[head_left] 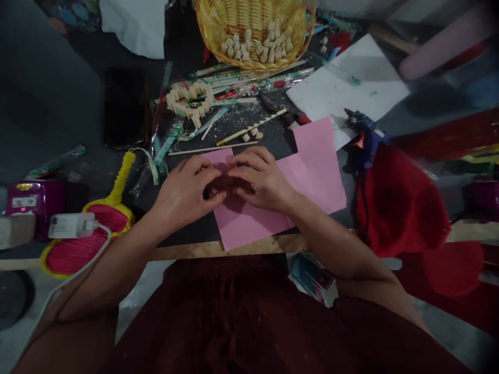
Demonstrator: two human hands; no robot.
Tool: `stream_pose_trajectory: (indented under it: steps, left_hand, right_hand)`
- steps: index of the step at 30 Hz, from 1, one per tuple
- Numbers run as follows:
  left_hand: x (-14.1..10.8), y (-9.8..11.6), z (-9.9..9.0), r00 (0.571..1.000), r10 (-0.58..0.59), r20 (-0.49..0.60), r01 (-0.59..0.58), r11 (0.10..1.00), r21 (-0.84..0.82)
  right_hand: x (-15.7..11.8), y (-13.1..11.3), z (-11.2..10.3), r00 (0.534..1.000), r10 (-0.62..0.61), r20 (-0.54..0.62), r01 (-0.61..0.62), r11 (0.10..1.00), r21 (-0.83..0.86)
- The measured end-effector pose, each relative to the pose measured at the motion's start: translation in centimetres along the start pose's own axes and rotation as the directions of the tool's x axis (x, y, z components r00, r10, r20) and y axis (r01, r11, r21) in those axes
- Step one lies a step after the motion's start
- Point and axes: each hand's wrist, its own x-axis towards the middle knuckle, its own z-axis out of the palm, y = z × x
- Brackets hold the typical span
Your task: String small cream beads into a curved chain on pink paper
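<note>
Two bare hands curl toward each other over a notched sheet of pink paper [317,179] at the light wooden front edge of a dark table [83,166]. The left hand [191,187] and right hand [265,182] bend their fingers around a shadowed gap; whether either grips anything there, the view cannot tell. The pink paper lies flat beneath them, one corner over the wooden edge, its right part reaching toward a blue glue gun [368,137] beside a red plush fabric piece [401,202].

Beyond the hands, a yellow pencil with a spiral pattern [253,126] lies near a few small pale wooden pieces [252,134] and scattered crumbs. A heart-shaped frame of pale wooden pieces [191,101] rests among sticks and clear wrappers, below a yellow wicker basket [255,23] holding more pieces. Dark-jawed pliers [273,101] lie between the pencil and a white sheet [351,83]. At left sit a black smartphone [125,108] and a pink-and-yellow wrapped object [88,236].
</note>
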Motion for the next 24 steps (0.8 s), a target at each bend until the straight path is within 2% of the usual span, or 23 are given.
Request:
stream_pose_trajectory:
  steps: [6, 11, 17, 24]
  left_hand:
    - [0.2, 0.5, 0.8, 0.999, 0.011, -0.045, -0.009, 0.999, 0.044]
    - [0.3, 0.5, 0.9, 0.998, 0.013, -0.053, -0.012, 0.999, 0.032]
    - [0.4, 0.6, 0.9, 0.998, 0.005, -0.063, -0.005, 1.0, 0.001]
    - [0.5, 0.5, 1.0, 0.998, 0.004, -0.068, -0.005, 1.0, -0.018]
  right_hand:
    - [0.0, 0.5, -0.2, 1.0, -0.02, -0.019, 0.02, 1.0, -0.005]
    - [-0.1, 1.5, -0.8, 0.999, -0.046, 0.005, 0.045, 0.998, 0.033]
    - [-0.2, 1.9, -0.9, 0.997, -0.071, -0.026, 0.072, 0.997, 0.022]
    - [0.0, 1.3, -0.8, 1.0, -0.012, 0.001, 0.012, 1.0, 0.027]
